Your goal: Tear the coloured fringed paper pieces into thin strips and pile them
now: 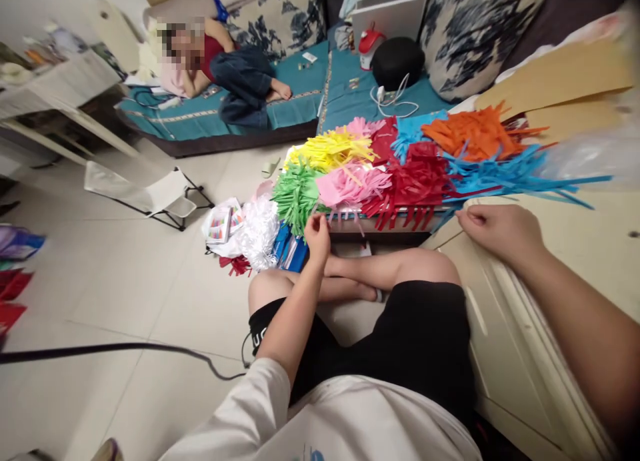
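A: Where are the fringed bundles (420, 174) lying?
B: They are lying in a colourful heap, straight ahead. The left hand (318, 234) is hovering just beside the green bundle (296, 186), with its fingers curled closed.
A: And what is the right hand (505, 231) doing?
B: It is making a loose fist over the pale cabinet (580, 241). Whether either hand is gripping something, I cannot tell.

Fringe bundles (416, 174) lie before the sofa (303, 101) — folding chair (167, 192) to the left, cabinet (487, 324) to the right.
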Available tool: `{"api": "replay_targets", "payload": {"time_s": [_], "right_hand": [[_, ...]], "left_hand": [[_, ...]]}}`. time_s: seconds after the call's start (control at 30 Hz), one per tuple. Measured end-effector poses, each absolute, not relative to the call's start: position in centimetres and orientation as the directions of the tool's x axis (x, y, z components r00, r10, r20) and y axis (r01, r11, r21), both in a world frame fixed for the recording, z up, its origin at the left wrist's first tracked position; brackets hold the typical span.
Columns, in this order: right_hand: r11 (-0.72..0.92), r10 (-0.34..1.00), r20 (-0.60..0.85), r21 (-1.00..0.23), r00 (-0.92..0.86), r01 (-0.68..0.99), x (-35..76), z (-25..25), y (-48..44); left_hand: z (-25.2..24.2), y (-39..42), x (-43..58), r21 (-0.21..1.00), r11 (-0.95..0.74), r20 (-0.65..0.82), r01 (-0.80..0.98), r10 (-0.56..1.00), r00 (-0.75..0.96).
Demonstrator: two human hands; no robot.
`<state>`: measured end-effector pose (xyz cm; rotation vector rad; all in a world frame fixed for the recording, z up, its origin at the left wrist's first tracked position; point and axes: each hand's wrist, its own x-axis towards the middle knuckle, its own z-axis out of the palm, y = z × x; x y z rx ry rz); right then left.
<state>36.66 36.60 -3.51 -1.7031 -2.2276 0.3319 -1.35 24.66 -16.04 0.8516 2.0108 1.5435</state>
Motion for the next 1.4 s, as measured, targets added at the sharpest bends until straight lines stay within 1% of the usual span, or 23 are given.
{"api": "replay_targets", "payload": {"time_s": [0.07,0.1,0.17,0.23,0.27,0.33,0.43,0.47,0.5,0.53,0.57,0.6,0.67,0.73,0.8,0.87,0.93,1.0,1.03,1.1,1.3,1.33,1.4], "right_hand": [[0.249,0.968,0.106,-0.346,-0.226,0.904,36.4,-3.8,37.1],[0.243,0.970,0.106,-0.330,-0.220,0.912,36.3,-3.8,37.1],[0.238,0.971,0.110,-0.304,-0.214,0.923,35.8,-3.3,36.4],[0.261,0.964,0.121,-0.298,-0.235,0.918,35.3,-2.2,35.0],[0.283,0.959,0.112,-0.291,-0.261,0.914,35.1,-1.7,34.2],[0.384,0.923,0.109,-0.263,-0.369,0.885,34.6,-1.2,33.4],[0.374,0.927,0.080,-0.207,-0.366,0.904,34.7,-1.5,33.4],[0.366,0.931,0.073,-0.197,-0.359,0.910,34.8,-1.7,33.6],[0.363,0.932,0.067,-0.192,-0.357,0.912,34.9,-1.8,33.6],[0.364,0.931,0.063,-0.191,-0.358,0.912,35.0,-1.9,33.6],[0.369,0.929,0.061,-0.195,-0.365,0.909,35.1,-2.0,33.5],[0.378,0.925,0.061,-0.201,-0.374,0.903,35.1,-1.9,33.4],[0.398,0.917,0.066,-0.217,-0.394,0.891,35.1,-1.9,33.2],[0.412,0.911,0.070,-0.229,-0.407,0.882,35.1,-1.8,33.1],[0.411,0.911,0.066,-0.236,-0.407,0.880,35.0,-1.8,33.2],[0.407,0.912,0.059,-0.239,-0.405,0.882,35.0,-1.8,33.2],[0.402,0.915,0.061,-0.235,-0.400,0.885,35.0,-1.8,33.3],[0.404,0.914,0.073,-0.235,-0.398,0.884,35.0,-1.9,33.3],[0.406,0.913,0.080,-0.237,-0.399,0.882,35.0,-2.0,33.2],[0.413,0.911,0.091,-0.239,-0.403,0.879,35.0,-2.1,33.2],[0.408,0.913,0.086,-0.243,-0.399,0.880,34.9,-2.3,33.3],[0.407,0.913,0.082,-0.246,-0.400,0.880,34.9,-2.3,33.3],[0.411,0.911,0.081,-0.251,-0.404,0.876,34.9,-2.3,33.3]], "left_hand": [[-12.2,26.1,-5.3,0.926,0.163,0.131,0.341,0.707,-0.695],[-10.4,26.5,-6.8,0.899,0.176,0.161,0.402,0.720,-0.676],[-7.1,26.8,-8.5,0.838,0.226,0.160,0.496,0.768,-0.620],[-4.7,26.9,-8.7,0.778,0.275,0.121,0.566,0.817,-0.564],[-4.0,27.1,-8.5,0.748,0.290,0.099,0.597,0.841,-0.532],[-3.5,28.0,-8.3,0.679,0.310,0.058,0.666,0.881,-0.469],[-4.8,30.0,-8.9,0.582,0.307,0.035,0.753,0.916,-0.400],[-5.4,30.5,-9.3,0.521,0.320,0.023,0.791,0.922,-0.387],[-6.1,30.9,-9.7,0.352,0.348,0.015,0.869,0.926,-0.376],[-6.7,31.2,-10.2,0.198,0.338,-0.009,0.920,0.939,-0.343],[-7.2,31.3,-10.7,0.092,0.333,-0.001,0.938,0.942,-0.334],[-7.6,31.3,-11.2,0.022,0.331,0.005,0.943,0.943,-0.331],[-7.9,31.4,-11.9,-0.038,0.335,0.004,0.941,0.942,-0.335],[-7.9,31.7,-12.2,-0.052,0.356,0.005,0.933,0.934,-0.357],[-7.8,32.0,-12.2,-0.009,0.380,0.035,0.925,0.925,-0.380],[-7.6,32.0,-12.0,0.133,0.330,0.100,0.935,0.934,-0.344],[-7.4,31.7,-11.6,0.296,0.193,0.197,0.936,0.946,-0.257],[-7.3,31.3,-11.1,0.385,0.073,0.287,0.920,0.938,-0.194],[-7.2,31.1,-10.9,0.406,0.052,0.311,0.912,0.931,-0.192],[-7.0,31.2,-10.6,0.430,0.064,0.315,0.901,0.924,-0.215],[-6.6,33.3,-11.2,0.426,0.261,0.122,0.866,0.932,-0.341],[-6.5,33.7,-11.3,0.435,0.263,0.118,0.861,0.931,-0.344],[-6.3,34.3,-11.2,0.474,0.207,0.166,0.856,0.934,-0.318]]}}
